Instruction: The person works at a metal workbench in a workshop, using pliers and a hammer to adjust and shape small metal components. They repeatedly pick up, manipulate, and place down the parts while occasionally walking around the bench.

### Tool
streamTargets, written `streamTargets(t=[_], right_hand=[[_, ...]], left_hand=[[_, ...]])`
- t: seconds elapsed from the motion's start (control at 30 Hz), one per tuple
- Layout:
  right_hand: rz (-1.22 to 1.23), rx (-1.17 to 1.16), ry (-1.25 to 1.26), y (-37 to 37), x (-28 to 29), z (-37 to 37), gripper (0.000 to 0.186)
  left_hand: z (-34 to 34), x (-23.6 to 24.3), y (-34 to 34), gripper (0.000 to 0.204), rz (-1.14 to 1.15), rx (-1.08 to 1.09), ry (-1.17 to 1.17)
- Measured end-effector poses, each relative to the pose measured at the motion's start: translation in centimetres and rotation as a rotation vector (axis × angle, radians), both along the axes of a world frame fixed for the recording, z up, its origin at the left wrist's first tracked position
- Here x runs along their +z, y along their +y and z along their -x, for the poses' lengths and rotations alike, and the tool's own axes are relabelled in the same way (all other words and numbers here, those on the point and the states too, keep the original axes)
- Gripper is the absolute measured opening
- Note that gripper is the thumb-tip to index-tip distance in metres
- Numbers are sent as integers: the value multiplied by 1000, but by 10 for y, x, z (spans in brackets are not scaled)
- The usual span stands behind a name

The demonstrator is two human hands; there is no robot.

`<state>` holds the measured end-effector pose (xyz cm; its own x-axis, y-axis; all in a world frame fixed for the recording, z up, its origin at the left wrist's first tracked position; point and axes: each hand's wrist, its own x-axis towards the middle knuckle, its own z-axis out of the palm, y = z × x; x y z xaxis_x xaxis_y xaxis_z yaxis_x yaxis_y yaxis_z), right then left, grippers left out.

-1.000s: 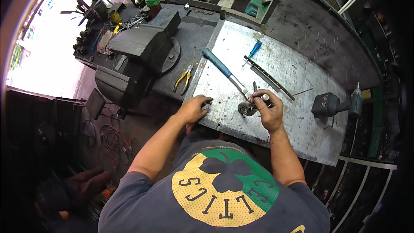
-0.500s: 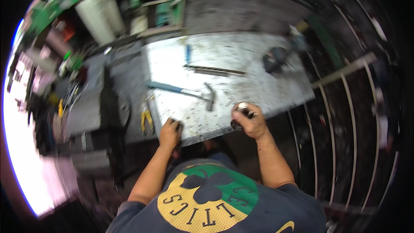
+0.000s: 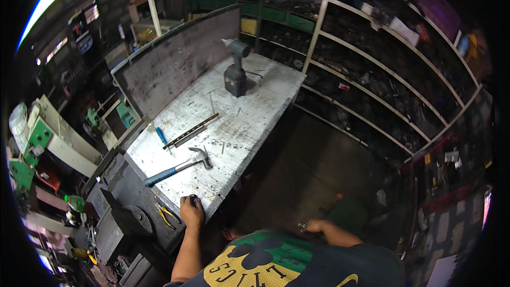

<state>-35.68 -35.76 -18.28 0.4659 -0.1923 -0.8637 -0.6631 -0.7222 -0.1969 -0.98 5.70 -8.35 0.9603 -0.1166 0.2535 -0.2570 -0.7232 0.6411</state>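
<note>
My left hand is closed around a small dark object at the near edge of the pale workbench. My right hand hangs out past the bench at the lower right, closed on a small metal piece. Beside my left hand lie a blue-handled claw hammer and yellow-handled pliers. Farther along the bench lie a blue screwdriver and two metal strips. A cordless power tool stands toward the far end.
A bench vise on a dark bench is at lower left, with clutter behind. An upright grimy panel borders the bench's back. Metal shelving full of parts lines the right. The floor shows between bench and shelves.
My view has swung right toward the shelves. My right hand has left the bench top and moved out rightward with the metal piece. My left hand has stayed at the bench edge.
</note>
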Motion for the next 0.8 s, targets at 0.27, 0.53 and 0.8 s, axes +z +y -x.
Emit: streamTargets(t=[0.27,0.53,0.8], right_hand=[[-167,-344,-72,29,-117,211,57],[-186,-708,-55,85,-115,341,42],[-85,-781,-73,163,-99,407,39]], left_hand=[[39,-22,-8,53,-62,-6,-31],[193,-51,-13,65,-432,-601,-104],[236,-132,65,44,-771,-975,536]])
